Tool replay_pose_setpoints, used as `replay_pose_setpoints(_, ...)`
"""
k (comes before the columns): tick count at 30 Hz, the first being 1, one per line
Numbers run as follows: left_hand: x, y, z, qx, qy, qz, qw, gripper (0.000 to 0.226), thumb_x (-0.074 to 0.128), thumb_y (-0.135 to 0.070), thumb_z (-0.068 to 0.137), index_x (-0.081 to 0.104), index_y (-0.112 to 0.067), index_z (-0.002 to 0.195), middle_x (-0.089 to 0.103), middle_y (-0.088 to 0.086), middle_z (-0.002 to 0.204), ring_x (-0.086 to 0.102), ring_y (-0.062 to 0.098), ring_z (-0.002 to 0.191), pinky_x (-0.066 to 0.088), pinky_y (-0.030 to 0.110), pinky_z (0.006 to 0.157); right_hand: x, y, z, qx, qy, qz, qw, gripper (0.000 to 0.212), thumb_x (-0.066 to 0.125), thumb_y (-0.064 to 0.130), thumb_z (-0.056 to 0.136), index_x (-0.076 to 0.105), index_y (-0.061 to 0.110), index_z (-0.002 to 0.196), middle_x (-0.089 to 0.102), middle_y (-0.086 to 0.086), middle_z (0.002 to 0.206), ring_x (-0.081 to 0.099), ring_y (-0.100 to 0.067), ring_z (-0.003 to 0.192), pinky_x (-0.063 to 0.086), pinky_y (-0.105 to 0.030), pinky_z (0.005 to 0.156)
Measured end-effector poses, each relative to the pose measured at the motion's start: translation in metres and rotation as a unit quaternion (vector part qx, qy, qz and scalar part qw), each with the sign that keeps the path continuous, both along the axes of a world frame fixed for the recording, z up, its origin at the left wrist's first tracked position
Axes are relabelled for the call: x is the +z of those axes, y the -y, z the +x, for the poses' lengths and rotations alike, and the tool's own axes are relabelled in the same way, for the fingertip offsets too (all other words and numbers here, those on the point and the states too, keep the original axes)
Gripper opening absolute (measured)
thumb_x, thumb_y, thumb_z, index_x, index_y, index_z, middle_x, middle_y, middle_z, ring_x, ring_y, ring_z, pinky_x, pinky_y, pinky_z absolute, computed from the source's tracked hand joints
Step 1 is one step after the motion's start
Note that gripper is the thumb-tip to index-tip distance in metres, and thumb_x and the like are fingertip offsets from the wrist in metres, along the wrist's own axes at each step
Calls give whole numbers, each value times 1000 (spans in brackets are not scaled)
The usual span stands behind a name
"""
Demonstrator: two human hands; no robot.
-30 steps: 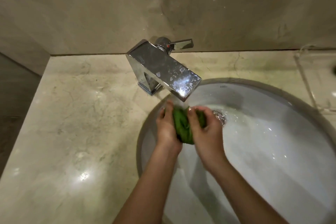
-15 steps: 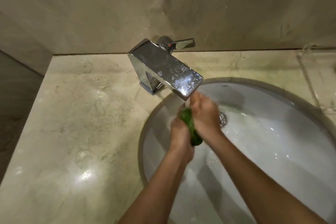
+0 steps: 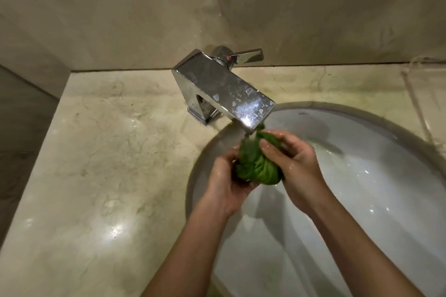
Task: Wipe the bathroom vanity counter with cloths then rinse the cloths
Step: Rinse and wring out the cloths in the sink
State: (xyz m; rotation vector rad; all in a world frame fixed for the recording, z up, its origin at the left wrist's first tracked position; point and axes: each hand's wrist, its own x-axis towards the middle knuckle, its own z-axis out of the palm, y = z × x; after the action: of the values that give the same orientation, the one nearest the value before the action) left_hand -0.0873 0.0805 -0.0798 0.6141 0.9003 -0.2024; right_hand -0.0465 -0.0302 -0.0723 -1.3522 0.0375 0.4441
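Centre of frame: a bunched, wet green cloth (image 3: 258, 166) sits over the left half of the white oval under-mount basin (image 3: 366, 183), its top tuft just under the lip of the squared chrome faucet spout (image 3: 224, 91).

- Left hand (image 3: 225, 184): cups the cloth from the lower left, fingers curled round the wad.
- Right hand (image 3: 298, 169): closes on the upper right side, thumb and fingers wrapped over it. Both grip.
- The placement looks deliberate. Held right under the outlet, the cloth catches the flow and the run-off falls into the bowl, not onto the beige marble counter (image 3: 108, 152).
- Step judged: rinsing and squeezing.

Edges: the spout's hard corner is near the right knuckles, so there is little room upward. There is open room lower right inside the bowl. The faucet's flat lever handle (image 3: 249, 55) sits behind, near the wall, within reach. The clear item at the right edge is too faint to name.
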Motion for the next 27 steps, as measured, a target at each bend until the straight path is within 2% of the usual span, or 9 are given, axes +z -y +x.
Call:
replay_pose_setpoints(4,1,5,5,40,-17,-51,998,43,41,-40,90,63,-8,71,64,12,64,65,24,56,54,25,52,-4,-7,-26,111,216,-187,952,14,60,19,84,66,9,92,59,-2,93,56,-1,89,45,-17,82)
replay_pose_setpoints(7,-4,21,3,46,1,-7,999,38,42,-38,92,63,-11,76,65,7,64,64,18,55,50,19,48,-13,-18,-24,19,287,-289,913,16,52,24,87,61,12,83,45,0,88,47,10,79,37,-9,69)
replay_pose_setpoints(10,-7,27,7,64,7,54,996,31,44,-37,94,63,-17,82,66,1,69,61,15,62,47,21,52,-12,-26,-2,-82,242,-299,919,34,50,30,91,44,17,60,40,5,57,38,-6,54,27,-25,54)
replay_pose_setpoints(14,-5,9,11,119,7,6,993,42,43,-37,94,56,-13,62,56,2,46,56,12,40,43,14,40,-7,-35,-28,44,319,-337,885,25,44,36,89,52,17,74,56,-6,57,53,-29,55,40,-34,50)
replay_pose_setpoints(17,-11,33,2,17,9,117,993,36,41,-36,97,64,-15,78,68,3,67,64,16,60,52,25,59,-16,-20,6,4,273,-379,884,34,45,32,95,52,12,68,50,-9,53,52,-33,54,37,-36,51)
replay_pose_setpoints(20,-15,29,9,-15,8,163,987,34,41,-43,94,63,-18,85,62,7,77,59,23,70,48,32,63,-17,-23,7,-29,231,-377,896,39,43,31,98,41,17,62,38,4,50,43,-23,51,31,-34,54)
replay_pose_setpoints(23,-12,8,11,8,30,61,998,41,42,-47,95,60,-12,106,65,9,87,66,21,72,53,28,61,-17,-23,-22,30,240,-308,920,25,44,30,95,47,20,72,46,9,63,46,-6,60,33,-19,57)
replay_pose_setpoints(25,-8,4,1,-49,26,-4,998,57,40,-57,92,60,-11,120,70,11,105,69,22,89,56,33,73,-19,-13,-19,17,206,-280,938,17,49,25,95,54,16,82,55,1,79,52,-6,75,39,-18,68)
replay_pose_setpoints(27,-7,5,-7,-81,15,-33,996,61,45,-63,86,64,-15,119,68,11,114,65,25,104,52,41,88,-13,-4,-8,19,176,-276,945,12,51,23,94,58,15,88,59,1,84,55,-4,79,43,-19,71)
